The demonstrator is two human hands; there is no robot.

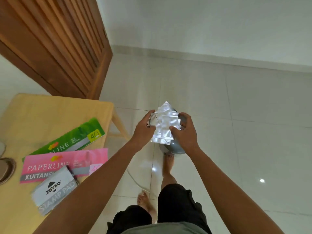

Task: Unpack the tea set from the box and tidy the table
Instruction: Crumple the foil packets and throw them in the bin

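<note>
Both my hands hold a bundle of shiny silver wrapping sheets (163,123) out over the floor, to the right of the table. My left hand (145,128) grips the bundle's left edge and my right hand (184,130) grips its right side and lower corner. Directly beneath the bundle a grey round bin (173,148) stands on the floor, mostly hidden by the sheets and my right hand. No tea set piece shows clearly; only a brown round rim (7,171) shows at the table's left edge.
The yellow-covered table (50,112) at the left carries a green Paperline pad (70,139), a pink Paperline receipt pad (67,163) and a grey Joyko stamp pad box (54,190). A wooden slatted door (59,44) stands behind. My bare feet are on the glossy white tiles.
</note>
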